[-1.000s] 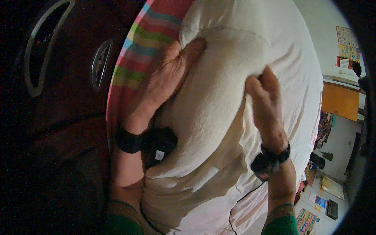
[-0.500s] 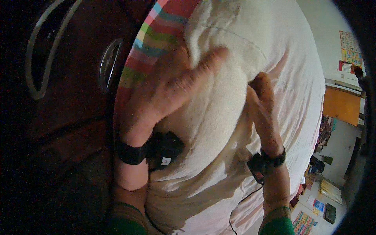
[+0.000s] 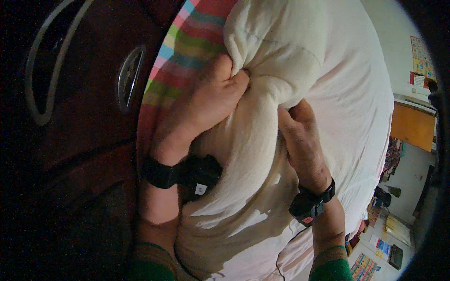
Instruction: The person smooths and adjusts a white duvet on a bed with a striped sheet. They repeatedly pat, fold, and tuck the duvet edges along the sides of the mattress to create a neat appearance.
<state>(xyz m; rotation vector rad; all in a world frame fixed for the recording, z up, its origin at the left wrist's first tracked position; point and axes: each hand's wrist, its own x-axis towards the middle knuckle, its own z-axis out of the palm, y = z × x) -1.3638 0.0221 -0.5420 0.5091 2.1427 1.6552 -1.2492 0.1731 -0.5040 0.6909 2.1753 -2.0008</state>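
Your left hand [image 3: 213,98] clenches the left edge of the cream cloth bundle [image 3: 251,140]; your right hand [image 3: 303,138] grips its right edge, fingertips partly hidden. The bundle lies between striped cloth [image 3: 190,54] and pale sheet [image 3: 358,98].

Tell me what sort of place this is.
Probably a bedroom: a plump cream pillow-like bundle lies over a broad pale sheet, with a striped cloth at the side. It looks like bedding, though the room's edges are partly dark.

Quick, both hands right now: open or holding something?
Left hand: closed on the cream padded fabric, left edge.
Right hand: closed on its right edge, grip partly hidden.
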